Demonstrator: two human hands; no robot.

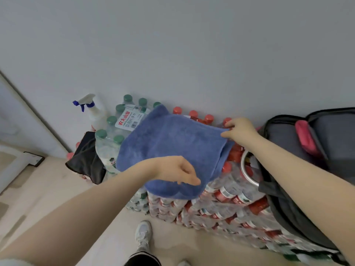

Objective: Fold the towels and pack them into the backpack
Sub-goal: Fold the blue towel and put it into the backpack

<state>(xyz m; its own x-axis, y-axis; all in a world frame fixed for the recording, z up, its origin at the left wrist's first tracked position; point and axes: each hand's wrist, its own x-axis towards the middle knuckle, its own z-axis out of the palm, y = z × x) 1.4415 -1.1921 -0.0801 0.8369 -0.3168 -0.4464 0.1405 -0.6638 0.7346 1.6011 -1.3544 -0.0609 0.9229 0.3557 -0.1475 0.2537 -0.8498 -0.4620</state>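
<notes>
Head view: a blue towel lies spread over stacked packs of bottled water, both hands pinching it, left hand at the near edge, right hand at the far corner, beside an open backpack.

The backpack runs off the edge at 3 o'clock. The blue towel hides the bottle caps beneath it, and the left hand's fingers blur.

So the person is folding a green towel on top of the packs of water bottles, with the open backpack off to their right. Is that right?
Not quite: the towel is blue, not green, as the head view shows. Both the left hand and right hand hold it over the water bottle packs, and the open backpack is on the right.
</notes>
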